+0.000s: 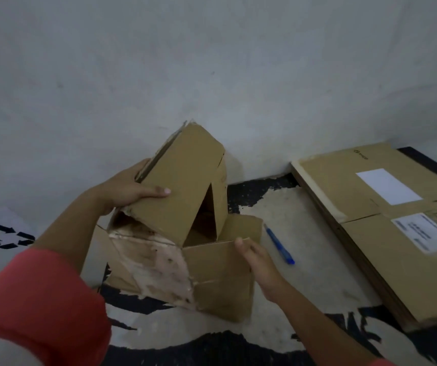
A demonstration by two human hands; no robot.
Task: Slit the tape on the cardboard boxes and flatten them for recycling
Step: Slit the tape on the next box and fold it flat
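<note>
A small brown cardboard box [185, 196] stands opened in front of me on the floor, its flaps raised and a torn whitish patch on its near left side. My left hand [132, 188] grips the tall upright flap, thumb across its face and fingers behind. My right hand [258, 262] holds the lower front flap at its right edge, thumb on top. A blue pen-like tool [279, 245] lies on the floor just right of the box, untouched.
A stack of flattened cardboard boxes [386, 228] with white labels lies on the right. A white sheet with a black recycling symbol [8, 237] sits at the left. A grey wall rises right behind the box. The floor is patterned black and cream.
</note>
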